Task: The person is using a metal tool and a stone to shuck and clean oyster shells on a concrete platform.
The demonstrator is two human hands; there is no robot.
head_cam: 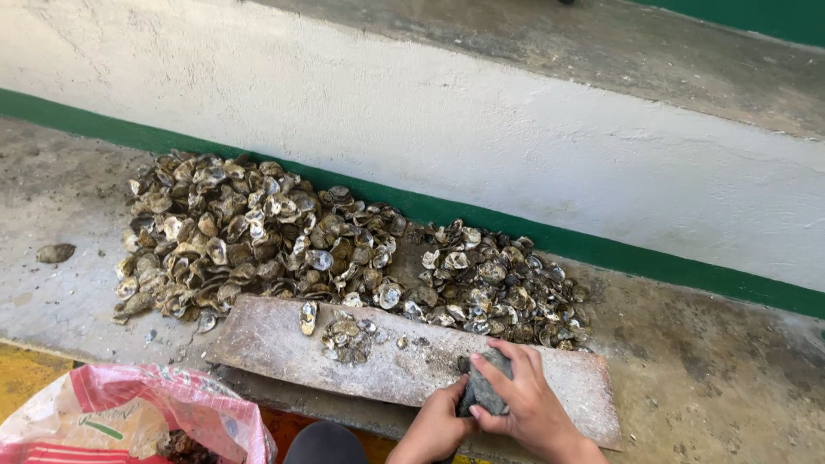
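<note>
The oyster [483,387] sits right at the near end of the plank [275,339], a dark grey, lumpy shell pinned between 2 hands. The right hand [528,404] wraps over its top and far side, fingers curled down around it in a closed grip; the left hand [434,425] presses in from the near left, its grip also closed against the shell's edge. That shell looks rough, hard and stiff, probably fairly heavy for its size, with ragged edges that could cut a palm. Its surface looks damp and gritty, so a slip seems possible; the safest hold, I judge, is across the thick humped middle, away from the thin lip.

Further along the plank lies a small cluster of shells [344,333], pale and open. Beyond it, a big heap of shells [249,232] spreads on the concrete floor [705,369] against the white wall [481,120] with its green stripe. At lower left, a pink and white sack [129,412] gapes open.
</note>
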